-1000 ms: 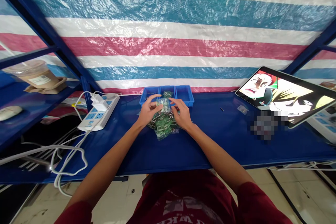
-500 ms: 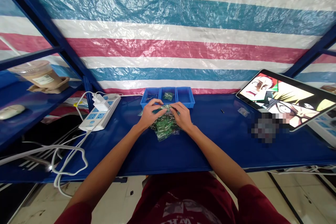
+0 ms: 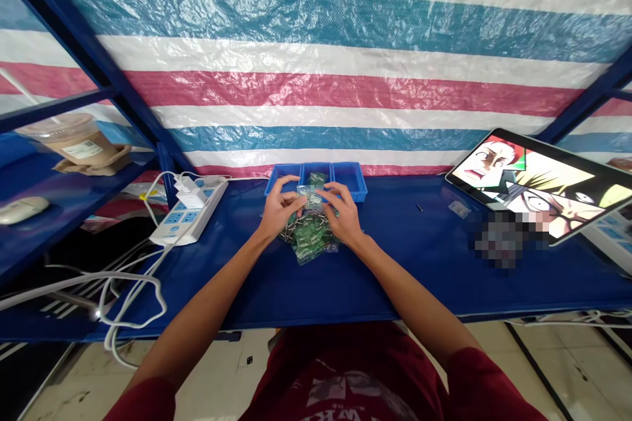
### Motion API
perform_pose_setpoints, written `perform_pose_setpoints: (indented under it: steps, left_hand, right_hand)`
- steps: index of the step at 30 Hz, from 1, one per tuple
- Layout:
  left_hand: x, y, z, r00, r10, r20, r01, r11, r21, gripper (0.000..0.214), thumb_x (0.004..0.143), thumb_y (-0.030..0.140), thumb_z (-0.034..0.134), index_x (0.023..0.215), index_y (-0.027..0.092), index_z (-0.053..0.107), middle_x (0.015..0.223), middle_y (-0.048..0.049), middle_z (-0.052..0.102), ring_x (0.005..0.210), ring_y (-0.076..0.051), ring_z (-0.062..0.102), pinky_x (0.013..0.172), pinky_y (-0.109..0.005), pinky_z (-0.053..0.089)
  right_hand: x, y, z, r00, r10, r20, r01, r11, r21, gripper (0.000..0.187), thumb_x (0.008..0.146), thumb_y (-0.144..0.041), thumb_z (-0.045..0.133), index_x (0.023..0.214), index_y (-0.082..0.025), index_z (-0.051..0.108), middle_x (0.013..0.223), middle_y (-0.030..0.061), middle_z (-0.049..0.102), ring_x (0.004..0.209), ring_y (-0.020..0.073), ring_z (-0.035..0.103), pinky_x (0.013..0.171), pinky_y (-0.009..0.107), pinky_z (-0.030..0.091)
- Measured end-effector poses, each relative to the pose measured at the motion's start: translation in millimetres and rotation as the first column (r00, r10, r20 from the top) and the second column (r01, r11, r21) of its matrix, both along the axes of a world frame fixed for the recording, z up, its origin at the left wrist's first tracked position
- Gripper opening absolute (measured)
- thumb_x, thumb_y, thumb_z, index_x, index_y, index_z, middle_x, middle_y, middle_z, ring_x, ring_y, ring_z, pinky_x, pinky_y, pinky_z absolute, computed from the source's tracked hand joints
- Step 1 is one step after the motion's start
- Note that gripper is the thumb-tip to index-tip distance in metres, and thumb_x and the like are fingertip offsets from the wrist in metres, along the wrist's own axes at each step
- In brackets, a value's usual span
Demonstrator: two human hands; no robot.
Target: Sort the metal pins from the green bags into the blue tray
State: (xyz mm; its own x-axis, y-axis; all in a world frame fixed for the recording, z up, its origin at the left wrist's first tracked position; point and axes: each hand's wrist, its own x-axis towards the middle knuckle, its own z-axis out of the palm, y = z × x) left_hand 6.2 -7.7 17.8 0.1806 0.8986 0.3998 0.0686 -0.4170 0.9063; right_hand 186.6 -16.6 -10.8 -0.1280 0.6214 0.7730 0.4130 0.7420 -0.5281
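Observation:
Both hands meet over a heap of small clear bags with green parts (image 3: 310, 240) on the blue bench (image 3: 395, 263). My left hand (image 3: 279, 209) and my right hand (image 3: 343, 214) pinch one small clear bag (image 3: 310, 198) between their fingertips, lifted a little above the heap. Dark metal pins lie at the heap's left edge. Just behind the hands stands a blue three-compartment tray (image 3: 351, 179); its middle cell holds green parts, its left cell a few small dark pieces.
A white power strip (image 3: 190, 212) with plugs and loose white cables lies at the left. A tablet (image 3: 540, 183) playing a cartoon leans at the right. A drink cup (image 3: 74, 138) and a mouse (image 3: 20, 208) sit on the left shelf. A striped tarp hangs behind.
Half a second ago both hands were low on the heap; now they have risen slightly toward the tray with one small bag pinched between them.

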Motion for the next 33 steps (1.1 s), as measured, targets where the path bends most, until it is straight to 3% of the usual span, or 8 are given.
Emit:
perform_pose_setpoints:
  steps: [4, 7, 9, 13, 16, 20, 28, 33]
  left_hand:
    - [-1, 0, -1.2, 0.997, -0.023, -0.075, 0.025, 0.999, 0.022, 0.039, 0.086, 0.053, 0.058, 0.081, 0.015, 0.064, 0.054, 0.0006, 0.056, 0.047, -0.011, 0.052, 0.051, -0.025, 0.044]
    - [-3, 1, -5.3, 0.986, 0.12, -0.114, -0.108, 0.989, 0.104, 0.051, 0.091, 0.057, 0.046, 0.066, 0.016, 0.062, 0.049, 0.0014, 0.045, 0.046, -0.011, 0.044, 0.049, -0.025, 0.039]
    - [-5, 3, -7.7, 0.961, 0.255, -0.108, -0.238, 0.96, 0.149, 0.051, 0.092, 0.056, 0.045, 0.064, 0.016, 0.062, 0.048, 0.0023, 0.039, 0.045, -0.011, 0.039, 0.048, -0.025, 0.035]
    - [-9, 5, -7.0, 0.891, 0.437, -0.123, -0.407, 0.89, 0.206, 0.043, 0.091, 0.05, 0.05, 0.069, 0.016, 0.066, 0.048, 0.0032, 0.037, 0.046, -0.01, 0.037, 0.047, -0.025, 0.03]
    - [-12, 6, -3.2, 0.862, 0.485, -0.148, -0.444, 0.863, 0.242, 0.042, 0.091, 0.046, 0.05, 0.067, 0.016, 0.066, 0.048, 0.0029, 0.04, 0.046, -0.011, 0.038, 0.048, -0.025, 0.03]
    - [-14, 8, -2.0, 0.836, 0.475, -0.276, -0.388, 0.866, 0.314, 0.036, 0.09, 0.042, 0.05, 0.071, 0.016, 0.067, 0.052, 0.0021, 0.049, 0.049, -0.011, 0.043, 0.053, -0.024, 0.035]
    - [-13, 15, -15.3, 0.722, 0.361, -0.59, -0.06, 0.883, 0.466, 0.027, 0.091, 0.036, 0.049, 0.09, 0.019, 0.07, 0.092, -0.0073, 0.064, 0.082, -0.019, 0.059, 0.074, -0.029, 0.046]
    - [-11, 17, -20.9, 0.694, 0.231, -0.682, 0.086, 0.914, 0.397, 0.03, 0.093, 0.038, 0.046, 0.096, 0.02, 0.07, 0.096, -0.008, 0.07, 0.093, -0.024, 0.059, 0.088, -0.038, 0.043]
  right_hand:
    - [-4, 1, -0.6, 0.999, -0.016, -0.039, 0.013, 0.997, -0.08, 0.021, 0.092, -0.03, 0.049, 0.094, -0.02, 0.068, 0.105, 0.0102, 0.061, 0.094, 0.0201, 0.06, 0.08, 0.034, 0.052]
    - [-1, 1, 3.6, 0.991, 0.001, -0.134, -0.044, 0.947, -0.32, 0.025, 0.089, -0.04, 0.054, 0.088, -0.018, 0.066, 0.08, 0.005, 0.063, 0.072, 0.0171, 0.06, 0.069, 0.03, 0.051]
    - [3, 2, 7.8, 0.971, 0.131, -0.199, -0.216, 0.838, -0.501, 0.028, 0.083, -0.046, 0.06, 0.083, -0.018, 0.065, 0.068, 0.0006, 0.06, 0.057, 0.0137, 0.055, 0.056, 0.027, 0.047]
    - [9, 8, 14.2, 0.855, 0.415, -0.31, -0.491, 0.457, -0.742, 0.031, 0.072, -0.046, 0.073, 0.073, -0.017, 0.062, 0.046, -0.0066, 0.047, 0.039, 0.0089, 0.043, 0.041, 0.023, 0.038]
    - [9, 12, 15.7, 0.84, 0.033, -0.542, -0.467, 0.554, -0.689, 0.037, 0.073, -0.046, 0.073, 0.093, -0.016, 0.064, 0.057, -0.0017, 0.061, 0.043, 0.0116, 0.054, 0.041, 0.023, 0.045]
    - [9, 14, 15.5, 0.782, -0.076, -0.618, -0.487, 0.544, -0.683, 0.055, 0.078, -0.039, 0.07, 0.125, -0.016, 0.054, 0.099, 0.0106, 0.071, 0.061, 0.0167, 0.069, 0.054, 0.029, 0.058]
    - [17, 18, 8.4, 0.976, -0.171, -0.133, 0.056, 0.792, -0.607, 0.015, 0.076, -0.024, 0.058, 0.083, -0.017, 0.069, 0.076, 0.0032, 0.071, 0.053, 0.0138, 0.06, 0.057, 0.029, 0.051]
    - [20, 20, 1.4, 0.976, -0.202, 0.086, 0.218, 0.839, -0.499, 0.017, 0.079, -0.025, 0.054, 0.075, -0.019, 0.069, 0.071, 0.0017, 0.069, 0.065, 0.0163, 0.061, 0.067, 0.029, 0.048]
